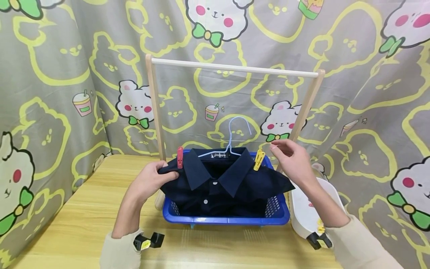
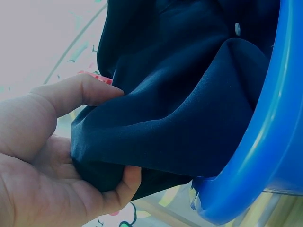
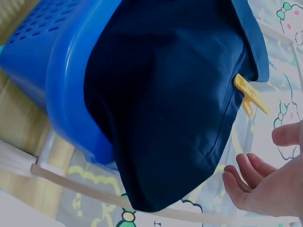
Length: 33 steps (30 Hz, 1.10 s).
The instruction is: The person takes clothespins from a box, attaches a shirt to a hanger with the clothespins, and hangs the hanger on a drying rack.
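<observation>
A dark navy collared shirt [image 1: 242,203] with white buttons lies spread over a blue basket [image 1: 228,220]. In its neck sits a light blue wire hanger [image 1: 230,132], hook upward. A red clothespin [image 1: 180,157] is clipped at the left shoulder and a yellow clothespin [image 1: 259,160] at the right. My left hand [image 1: 149,183] pinches the shirt's left sleeve; the left wrist view shows thumb and fingers around the cloth [image 2: 165,118]. My right hand [image 1: 293,158] is beside the yellow clothespin, holding nothing, its fingers loosely bent and apart from the shirt in the right wrist view.
A wooden rack with a white crossbar [image 1: 235,68] rises behind the basket. On the right stands a white tray [image 1: 300,220] with several small red and yellow pieces, partly behind my right forearm. A patterned curtain [image 1: 181,41] surrounds the wooden table [image 1: 100,209].
</observation>
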### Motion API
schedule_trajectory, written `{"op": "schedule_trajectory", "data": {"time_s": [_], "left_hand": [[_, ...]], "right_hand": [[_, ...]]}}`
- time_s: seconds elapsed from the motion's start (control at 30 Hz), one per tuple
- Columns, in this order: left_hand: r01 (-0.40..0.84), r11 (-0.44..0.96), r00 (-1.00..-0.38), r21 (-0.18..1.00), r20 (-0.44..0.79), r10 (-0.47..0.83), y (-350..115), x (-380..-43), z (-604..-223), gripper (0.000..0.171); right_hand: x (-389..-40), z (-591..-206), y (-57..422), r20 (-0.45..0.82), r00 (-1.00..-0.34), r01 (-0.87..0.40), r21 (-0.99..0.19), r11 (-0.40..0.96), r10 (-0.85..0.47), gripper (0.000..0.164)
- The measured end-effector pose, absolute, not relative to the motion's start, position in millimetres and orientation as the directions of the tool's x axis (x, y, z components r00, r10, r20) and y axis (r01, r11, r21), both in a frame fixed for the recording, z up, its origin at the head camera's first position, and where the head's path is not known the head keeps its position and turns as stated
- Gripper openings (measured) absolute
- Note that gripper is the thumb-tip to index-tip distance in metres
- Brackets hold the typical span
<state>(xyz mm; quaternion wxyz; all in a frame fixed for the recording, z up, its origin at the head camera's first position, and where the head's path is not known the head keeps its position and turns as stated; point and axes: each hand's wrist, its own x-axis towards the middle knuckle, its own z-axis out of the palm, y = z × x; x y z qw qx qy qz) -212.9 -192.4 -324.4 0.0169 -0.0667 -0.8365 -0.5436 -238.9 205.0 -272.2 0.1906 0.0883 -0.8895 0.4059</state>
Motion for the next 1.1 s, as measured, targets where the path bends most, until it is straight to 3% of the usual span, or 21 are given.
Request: {"op": "schedule_trajectory", "data": {"time_s": [0.63,1.1], "left_hand": [[0.135,0.397,-0.990,0.908,0.105,0.096,-192.7,-212.6,-325.6,0.025],[0.134,0.399,-0.990,0.907,0.106,0.092,-192.8,-213.6,-326.5,0.026]], "right_hand": [[-248.9,-272.7,234.8,0.437,-0.895,-0.257,-0.671,0.696,0.090,0.051],[-264.8,-264.3,250.4,0.408,-0.879,-0.137,-0.710,0.690,0.245,0.057]]}}
